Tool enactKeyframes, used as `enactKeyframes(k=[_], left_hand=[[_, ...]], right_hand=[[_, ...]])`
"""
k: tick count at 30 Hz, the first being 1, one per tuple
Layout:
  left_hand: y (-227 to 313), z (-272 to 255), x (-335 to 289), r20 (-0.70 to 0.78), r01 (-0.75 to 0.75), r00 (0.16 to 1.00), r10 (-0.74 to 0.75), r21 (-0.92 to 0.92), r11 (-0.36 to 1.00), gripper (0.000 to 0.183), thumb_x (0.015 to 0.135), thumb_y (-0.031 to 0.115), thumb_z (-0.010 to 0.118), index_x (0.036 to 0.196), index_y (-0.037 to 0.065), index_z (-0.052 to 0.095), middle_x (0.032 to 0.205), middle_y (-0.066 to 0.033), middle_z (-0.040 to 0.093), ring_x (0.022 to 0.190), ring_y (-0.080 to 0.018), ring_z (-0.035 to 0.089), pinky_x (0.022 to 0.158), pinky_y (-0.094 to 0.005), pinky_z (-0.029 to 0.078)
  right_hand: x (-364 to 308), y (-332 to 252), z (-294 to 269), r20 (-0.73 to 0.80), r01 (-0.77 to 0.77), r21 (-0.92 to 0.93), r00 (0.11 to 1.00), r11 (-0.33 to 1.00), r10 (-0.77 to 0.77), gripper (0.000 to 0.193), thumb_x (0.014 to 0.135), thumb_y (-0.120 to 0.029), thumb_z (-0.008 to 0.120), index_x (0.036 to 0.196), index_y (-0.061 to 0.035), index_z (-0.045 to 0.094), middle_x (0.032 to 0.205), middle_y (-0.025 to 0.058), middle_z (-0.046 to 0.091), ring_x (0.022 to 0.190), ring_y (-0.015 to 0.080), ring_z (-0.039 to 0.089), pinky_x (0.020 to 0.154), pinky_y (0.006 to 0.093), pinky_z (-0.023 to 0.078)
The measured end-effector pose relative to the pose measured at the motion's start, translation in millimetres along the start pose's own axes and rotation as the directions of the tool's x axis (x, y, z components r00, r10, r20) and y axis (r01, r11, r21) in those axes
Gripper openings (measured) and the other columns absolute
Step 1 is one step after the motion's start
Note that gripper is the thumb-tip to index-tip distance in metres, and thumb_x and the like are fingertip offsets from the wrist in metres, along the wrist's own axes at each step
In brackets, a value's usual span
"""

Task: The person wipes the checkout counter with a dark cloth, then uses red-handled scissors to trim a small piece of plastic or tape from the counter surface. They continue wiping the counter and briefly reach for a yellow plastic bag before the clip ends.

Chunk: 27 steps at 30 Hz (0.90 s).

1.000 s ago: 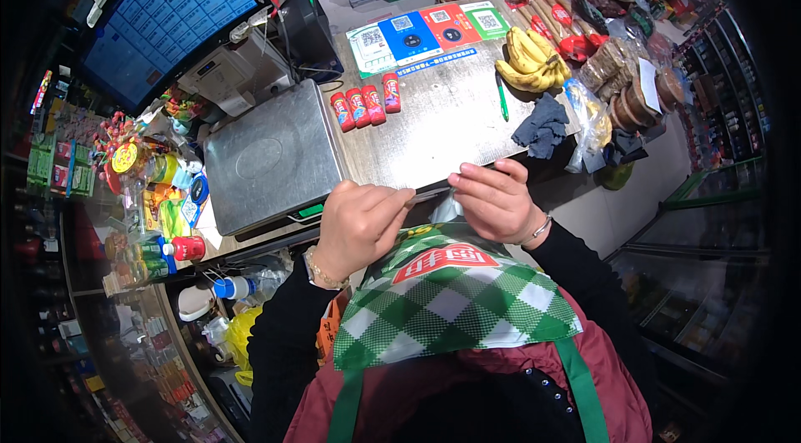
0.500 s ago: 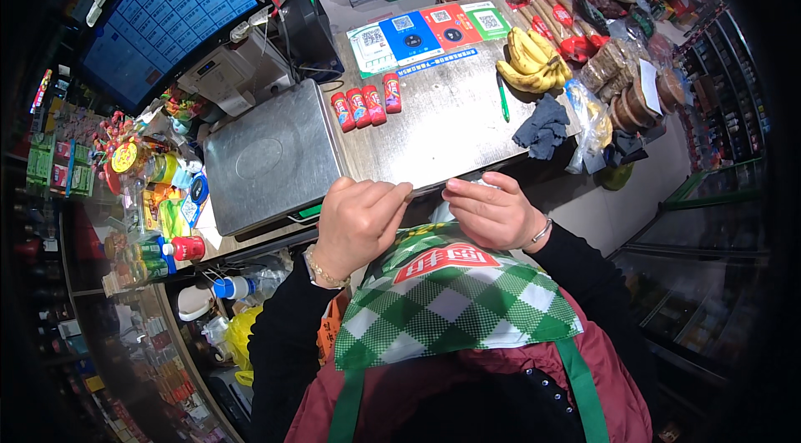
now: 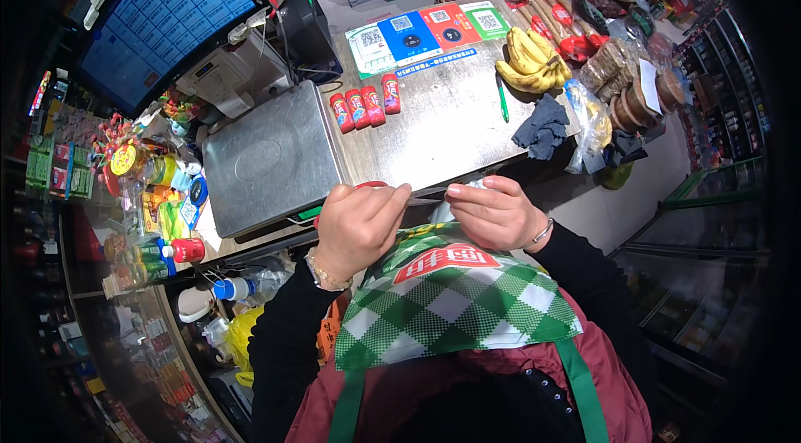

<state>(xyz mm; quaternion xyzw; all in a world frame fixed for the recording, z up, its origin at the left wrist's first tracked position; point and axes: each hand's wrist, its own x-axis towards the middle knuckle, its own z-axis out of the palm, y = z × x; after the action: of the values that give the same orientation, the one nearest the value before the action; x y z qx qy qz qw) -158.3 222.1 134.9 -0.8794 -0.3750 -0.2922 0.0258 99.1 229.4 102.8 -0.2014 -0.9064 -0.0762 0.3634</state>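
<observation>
My left hand (image 3: 357, 228) is closed, fingers curled, at the near edge of the counter beside the metal scale plate. It grips what look like red-handled scissors (image 3: 372, 184); a thin grey blade points toward my other hand, and the rest is hidden by my fingers. My right hand (image 3: 494, 213) pinches a bit of clear, whitish plastic (image 3: 442, 212), which hangs over the green checked apron. What the plastic belongs to cannot be made out. Beyond my hands, several small red canisters (image 3: 365, 107) stand in a row on the counter.
The scale plate (image 3: 267, 151) fills the counter's left side below a screen (image 3: 171, 13). A payment-code board (image 3: 425, 34), bananas (image 3: 534, 63), a green pen (image 3: 503, 99) and a dark cloth (image 3: 542, 128) lie farther off. Packed goods crowd the right; a red bottle (image 3: 188, 249) stands left.
A red handle and a grey blade now show at my left hand, where they did not before. Both hands stay in nearly the same place.
</observation>
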Motion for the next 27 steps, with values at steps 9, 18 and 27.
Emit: enactKeyframes(k=[9, 18, 27], left_hand=[[0, 4, -4, -0.041, -0.005, 0.999, 0.006, 0.019, 1.0, 0.033, 0.073, 0.005, 0.074, 0.105, 0.007, 0.07, 0.082, 0.001, 0.068, 0.069, -0.0123, 0.063, 0.06, -0.0302, 0.034], [0, 4, -8, -0.05, -0.006, 0.999, 0.008, 0.038, 0.999, 0.033, 0.073, 0.005, 0.074, 0.106, 0.007, 0.069, 0.085, 0.0008, 0.07, 0.073, -0.0119, 0.066, 0.06, -0.029, 0.035], [-2, 5, -13, -0.066, -0.024, 0.997, 0.028, 0.067, 0.997, 0.033, 0.073, 0.005, 0.074, 0.106, 0.007, 0.07, 0.085, 0.0016, 0.07, 0.072, -0.0112, 0.066, 0.061, -0.0286, 0.035]], right_hand=[[0, 0, 5, -0.026, 0.007, -0.028, 1.0, 1.0, -0.008, 0.016, 0.08, -0.011, 0.061, 0.09, -0.0045, 0.072, 0.109, 0.0076, 0.072, 0.112, 0.0118, 0.064, 0.094, 0.0304, 0.038], [0, -2, 8, -0.044, 0.0, -0.021, 0.999, 1.0, -0.001, 0.015, 0.081, -0.011, 0.061, 0.089, -0.0047, 0.072, 0.106, 0.0057, 0.072, 0.113, 0.0121, 0.064, 0.099, 0.0319, 0.036], [-1, -6, 11, -0.05, -0.016, -0.001, 0.999, 1.0, 0.016, 0.013, 0.08, -0.008, 0.062, 0.089, -0.0043, 0.072, 0.108, 0.0069, 0.072, 0.112, 0.0119, 0.064, 0.1, 0.0316, 0.035]])
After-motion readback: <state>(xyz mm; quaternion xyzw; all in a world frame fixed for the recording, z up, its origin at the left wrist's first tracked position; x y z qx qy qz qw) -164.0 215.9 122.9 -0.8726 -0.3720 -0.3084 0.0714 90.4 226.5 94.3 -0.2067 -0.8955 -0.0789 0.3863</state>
